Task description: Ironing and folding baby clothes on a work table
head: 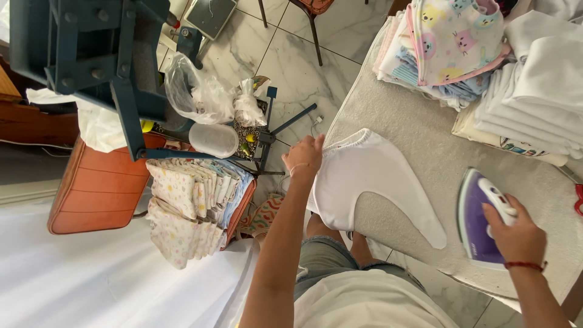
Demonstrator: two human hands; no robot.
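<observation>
Home sewing workshop: padded ironing table (419, 140), stacked baby cloths (443, 48), marble-tiled floor (297, 67), orange chair (97, 188).

Just one view here, a head cam pointing almost straight down from above the person's own torso. It sits close over the padded counter (419, 140) on the right, with both forearms running up from the bottom edge. The left side looks farther down, to the tiled floor (303, 67) and an orange chair (97, 188).
</observation>
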